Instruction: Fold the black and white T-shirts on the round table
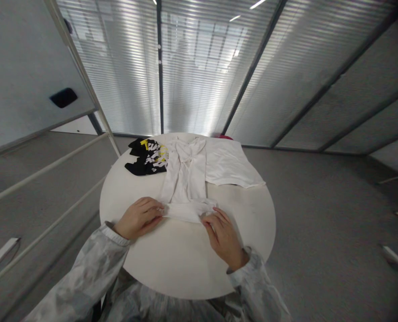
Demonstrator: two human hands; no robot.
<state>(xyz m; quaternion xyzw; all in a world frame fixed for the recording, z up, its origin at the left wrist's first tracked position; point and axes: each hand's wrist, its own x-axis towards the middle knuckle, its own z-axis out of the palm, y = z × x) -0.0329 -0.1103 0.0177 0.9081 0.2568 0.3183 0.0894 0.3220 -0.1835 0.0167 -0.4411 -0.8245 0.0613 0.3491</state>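
A white garment [187, 176], folded into a long narrow strip, lies down the middle of a round white table [185, 264]. Its near end is turned up into a small fold. My left hand [139, 218] pinches the left corner of that fold, fingers closed on the cloth. My right hand [222, 235] grips the right corner of the same fold, fingers curled on the fabric. Both sleeves are pale grey patterned.
A black garment with yellow and white print [147, 157] lies at the table's far left. Another white garment [230, 167] lies spread at the far right, something red [224, 137] behind it. Grey carpet surrounds the table; blinds on glass walls stand beyond.
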